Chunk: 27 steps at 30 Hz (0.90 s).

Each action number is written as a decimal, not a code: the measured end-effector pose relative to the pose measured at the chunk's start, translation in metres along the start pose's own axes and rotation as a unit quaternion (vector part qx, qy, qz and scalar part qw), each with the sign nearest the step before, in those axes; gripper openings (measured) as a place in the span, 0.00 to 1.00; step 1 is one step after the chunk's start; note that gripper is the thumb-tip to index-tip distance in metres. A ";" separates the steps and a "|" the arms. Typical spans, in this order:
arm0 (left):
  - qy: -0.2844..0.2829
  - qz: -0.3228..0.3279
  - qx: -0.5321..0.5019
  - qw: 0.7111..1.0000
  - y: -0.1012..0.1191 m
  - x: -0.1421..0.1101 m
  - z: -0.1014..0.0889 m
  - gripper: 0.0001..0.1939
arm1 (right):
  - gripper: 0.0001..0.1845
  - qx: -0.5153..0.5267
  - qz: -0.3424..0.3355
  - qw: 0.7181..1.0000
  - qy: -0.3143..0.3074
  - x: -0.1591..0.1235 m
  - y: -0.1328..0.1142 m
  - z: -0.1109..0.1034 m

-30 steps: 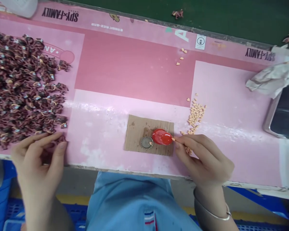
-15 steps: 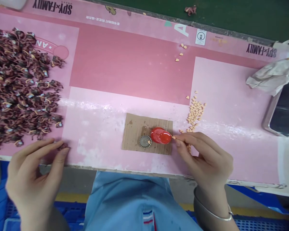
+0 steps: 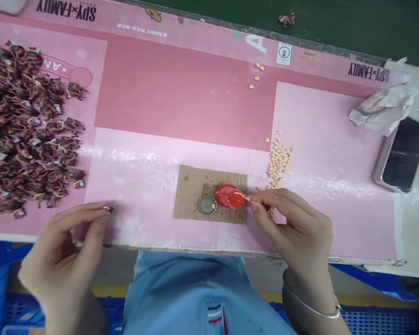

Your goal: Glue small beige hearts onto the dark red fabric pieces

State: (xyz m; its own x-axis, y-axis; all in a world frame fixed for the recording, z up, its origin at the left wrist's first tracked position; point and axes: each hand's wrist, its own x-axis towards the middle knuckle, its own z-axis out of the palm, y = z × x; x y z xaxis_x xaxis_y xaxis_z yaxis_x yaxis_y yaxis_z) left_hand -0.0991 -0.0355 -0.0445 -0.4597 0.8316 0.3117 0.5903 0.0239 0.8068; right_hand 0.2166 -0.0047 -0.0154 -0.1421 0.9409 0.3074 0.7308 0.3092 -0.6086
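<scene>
Thumb and forefinger of your right hand (image 3: 289,228) are nearly closed, pinching a tiny orange chip (image 3: 247,198) right at the far-right edge of a glossy red blob (image 3: 230,196), while the other fingers curl loosely beneath. That blob sits on a cardboard scrap (image 3: 188,195), just beside a crimped metal cap (image 3: 208,205) with a small orange chip lying on its face. Your left hand (image 3: 61,246) is over the near edge of the pink printed mat (image 3: 181,93), its thumb and fingers drawn together on a small dark scrap (image 3: 108,209), too small to make out clearly. Off to the left lies a heap of maroon bundles tied with yellow bands (image 3: 28,125); to the right, a loose pile of orange chips (image 3: 279,163) sits close to your right hand. Your light pinch is the weak point: the chip could slip or flick away. If the blob is wet, which can't be told from here, brushing it could smear your fingers. Any sideways drift of your right hand could scatter the pile or nudge the cap, unseating its chip.
</scene>
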 end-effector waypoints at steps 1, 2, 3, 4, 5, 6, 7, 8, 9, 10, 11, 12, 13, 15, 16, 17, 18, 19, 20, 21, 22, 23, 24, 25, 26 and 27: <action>-0.006 0.005 -0.025 1.000 0.006 -0.002 0.004 0.07 | 0.07 0.000 -0.001 1.000 -0.001 0.000 0.000 0.000; -0.014 0.010 -0.051 0.999 0.011 -0.004 0.007 0.08 | 0.07 0.001 -0.001 1.000 -0.003 0.001 0.000 0.000; -0.028 0.014 -0.079 0.996 0.017 -0.006 0.012 0.10 | 0.07 0.000 -0.002 1.000 -0.003 0.001 0.000 -0.001; -0.047 0.016 -0.107 0.993 0.023 -0.008 0.016 0.11 | 0.07 0.000 -0.002 1.000 -0.003 0.001 0.000 -0.001; -0.071 0.017 -0.138 0.988 0.029 -0.009 0.020 0.12 | 0.07 0.000 -0.002 1.000 -0.004 0.002 0.000 -0.001; -0.099 0.016 -0.170 0.980 0.035 -0.011 0.025 0.13 | 0.07 0.001 -0.002 1.000 -0.004 0.002 0.001 -0.001; -0.133 0.008 -0.200 0.971 0.041 -0.012 0.029 0.14 | 0.07 0.004 -0.001 1.000 -0.005 0.001 0.002 -0.001; -0.171 -0.007 -0.229 0.958 0.047 -0.012 0.033 0.14 | 0.07 0.008 0.001 1.000 -0.006 0.001 0.003 -0.001; -0.209 -0.025 -0.258 0.943 0.053 -0.012 0.037 0.14 | 0.07 0.013 0.005 1.000 -0.005 0.000 0.004 -0.001; -0.243 -0.046 -0.287 0.925 0.058 -0.011 0.041 0.14 | 0.07 0.019 0.009 1.000 -0.004 -0.001 0.004 -0.002; -0.271 -0.067 -0.317 0.906 0.063 -0.010 0.045 0.13 | 0.07 0.026 0.013 1.000 -0.001 -0.001 0.003 -0.002; -0.293 -0.091 -0.348 0.886 0.068 -0.009 0.049 0.12 | 0.07 0.033 0.017 0.999 0.002 -0.002 0.001 -0.003; -0.308 -0.115 -0.377 0.866 0.072 -0.007 0.053 0.11 | 0.07 0.041 0.018 0.999 0.005 -0.002 -0.002 -0.005; -0.327 -0.164 -0.426 0.828 0.078 -0.006 0.060 0.06 | 0.08 0.063 0.006 0.998 0.003 0.000 -0.012 -0.007; -0.334 -0.185 -0.444 0.811 0.080 -0.006 0.063 0.05 | 0.09 0.076 -0.008 0.997 -0.003 0.002 -0.017 -0.008; -0.340 -0.201 -0.457 0.797 0.081 -0.006 0.065 0.04 | 0.09 0.090 -0.028 0.996 -0.012 0.005 -0.023 -0.009; -0.346 -0.213 -0.466 0.786 0.082 -0.007 0.067 0.04 | 0.10 0.101 -0.049 0.993 -0.023 0.008 -0.028 -0.009; -0.348 -0.217 -0.472 0.780 0.082 -0.007 0.068 0.03 | 0.10 0.108 -0.068 0.991 -0.032 0.011 -0.032 -0.009; -0.347 -0.217 -0.474 0.779 0.082 -0.008 0.069 0.03 | 0.11 0.112 -0.083 0.989 -0.041 0.014 -0.035 -0.009; -0.342 -0.213 -0.474 0.783 0.082 -0.009 0.070 0.03 | 0.11 0.112 -0.094 0.988 -0.049 0.017 -0.037 -0.008; -0.335 -0.208 -0.472 0.789 0.082 -0.010 0.070 0.03 | 0.11 0.111 -0.100 0.987 -0.056 0.019 -0.038 -0.007; -0.328 -0.202 -0.470 0.794 0.082 -0.011 0.070 0.04 | 0.11 0.111 -0.103 0.987 -0.062 0.020 -0.039 -0.006; -0.323 -0.198 -0.466 0.800 0.082 -0.011 0.070 0.04 | 0.10 0.113 -0.102 0.986 -0.066 0.020 -0.039 -0.006; -0.320 -0.196 -0.462 0.804 0.082 -0.011 0.069 0.04 | 0.10 0.115 -0.102 0.986 -0.070 0.020 -0.039 -0.005; -0.319 -0.196 -0.457 0.807 0.081 -0.011 0.069 0.05 | 0.11 0.118 -0.099 0.985 -0.072 0.020 -0.039 -0.004; -0.318 -0.196 -0.453 0.809 0.081 -0.011 0.068 0.05 | 0.11 0.121 -0.097 0.985 -0.072 0.019 -0.039 -0.003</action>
State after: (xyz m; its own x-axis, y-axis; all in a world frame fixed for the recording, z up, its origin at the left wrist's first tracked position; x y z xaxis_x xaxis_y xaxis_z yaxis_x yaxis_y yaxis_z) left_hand -0.0008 -0.0049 -0.0169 0.1114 0.9830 -0.1460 -0.3804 0.1779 0.9075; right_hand 0.1872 0.0010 0.0167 -0.3700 0.8650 0.3389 0.5023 0.4932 -0.7102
